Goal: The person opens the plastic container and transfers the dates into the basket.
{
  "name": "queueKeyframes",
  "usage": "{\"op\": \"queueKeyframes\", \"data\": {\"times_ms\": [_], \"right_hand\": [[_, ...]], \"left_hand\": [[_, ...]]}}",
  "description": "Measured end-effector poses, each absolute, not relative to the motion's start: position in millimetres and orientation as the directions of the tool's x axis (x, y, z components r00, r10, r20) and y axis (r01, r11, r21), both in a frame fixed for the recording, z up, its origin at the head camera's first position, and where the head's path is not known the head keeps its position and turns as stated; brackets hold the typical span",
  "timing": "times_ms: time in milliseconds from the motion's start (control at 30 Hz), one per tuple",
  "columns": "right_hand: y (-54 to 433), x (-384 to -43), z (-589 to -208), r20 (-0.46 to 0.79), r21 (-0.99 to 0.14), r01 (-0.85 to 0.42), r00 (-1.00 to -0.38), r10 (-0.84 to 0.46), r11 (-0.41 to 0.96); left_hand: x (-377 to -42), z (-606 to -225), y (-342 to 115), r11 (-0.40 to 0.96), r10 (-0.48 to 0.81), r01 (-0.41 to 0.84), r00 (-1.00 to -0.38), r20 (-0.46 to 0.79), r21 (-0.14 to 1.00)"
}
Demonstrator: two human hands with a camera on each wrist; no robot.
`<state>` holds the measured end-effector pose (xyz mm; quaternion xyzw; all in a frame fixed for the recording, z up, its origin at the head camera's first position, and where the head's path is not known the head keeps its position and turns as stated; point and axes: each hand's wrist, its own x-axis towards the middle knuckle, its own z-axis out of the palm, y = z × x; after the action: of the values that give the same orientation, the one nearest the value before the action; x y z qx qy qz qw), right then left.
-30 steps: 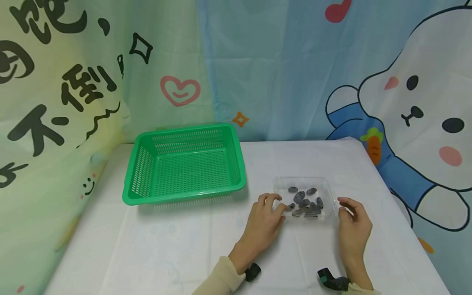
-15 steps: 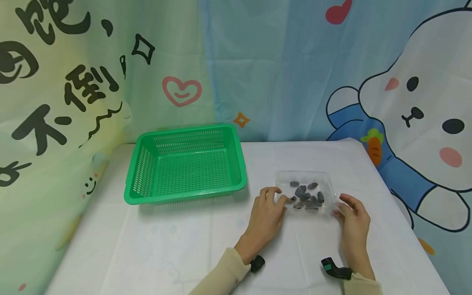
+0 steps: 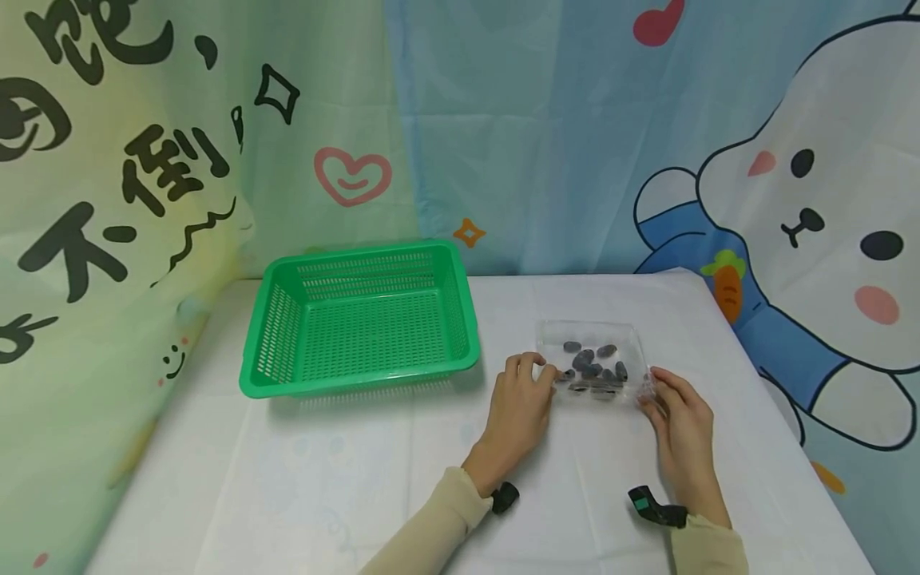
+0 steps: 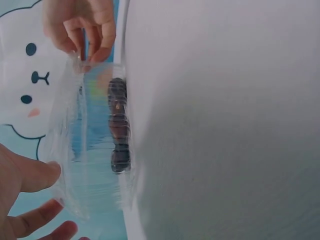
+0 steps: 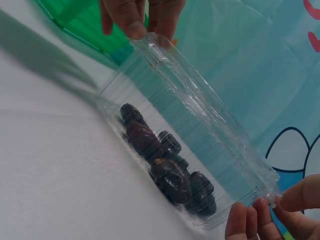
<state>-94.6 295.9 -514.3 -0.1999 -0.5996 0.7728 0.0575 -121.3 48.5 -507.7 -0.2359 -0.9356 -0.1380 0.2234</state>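
Observation:
A clear plastic box [image 3: 625, 335] with dark purple oval fruits [image 3: 584, 359] inside stands between my hands, right of the table's middle. At its left rim, my left hand [image 3: 519, 407] pinches the plastic between thumb and fingers. My right hand [image 3: 683, 423] grips the right end; in the right wrist view its thumb and fingertips close on the corner of the box [image 5: 225, 125]. Several fruits [image 5: 170, 170] lie together along the box's bottom. In the left wrist view the ribbed wall of the box [image 4: 95, 185] shows side-on. Whether its base touches the table cannot be told.
A green perforated plastic basket [image 3: 359, 382] stands to the left on the white-covered table [image 3: 323, 479], with no contents visible. A printed cloth curtain [image 3: 503, 144] hangs right behind the table's back edge. Each wrist carries a small black camera [image 3: 657, 507].
My right hand, apart from the box a second ago, now grips its right end. The box has shifted upward in the head view, both hands moving along with it.

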Motion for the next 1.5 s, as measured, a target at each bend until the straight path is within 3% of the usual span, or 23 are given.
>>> {"op": "queueKeyframes", "data": {"times_ms": [400, 633, 867, 1100, 1500], "right_hand": [[299, -114, -516, -0.232, -0.947, 0.139, -0.92, 0.315, -0.29], [312, -106, -524, -0.179, -0.933, 0.105, -0.966, 0.188, -0.345], [325, -100, -527, -0.19, -0.87, 0.142, -0.98, 0.056, -0.472], [332, -102, -531, -0.213, -0.85, 0.192, -0.977, -0.013, -0.491], [332, -107, -540, -0.164, -0.743, 0.171, -0.984, -0.071, -0.648]], "left_hand": [[-140, -507, 51, 0.843, 0.385, 0.508, -0.801, 0.459, 0.18], [-142, -500, 59, 0.85, 0.424, 0.514, -0.797, 0.43, 0.115], [-140, -498, 75, 0.815, 0.543, 0.576, -0.73, 0.416, -0.053], [-145, -494, 97, 0.754, 0.647, 0.633, -0.667, 0.37, -0.177], [-160, -501, 132, 0.585, 0.805, 0.745, -0.484, 0.342, -0.322]]}}
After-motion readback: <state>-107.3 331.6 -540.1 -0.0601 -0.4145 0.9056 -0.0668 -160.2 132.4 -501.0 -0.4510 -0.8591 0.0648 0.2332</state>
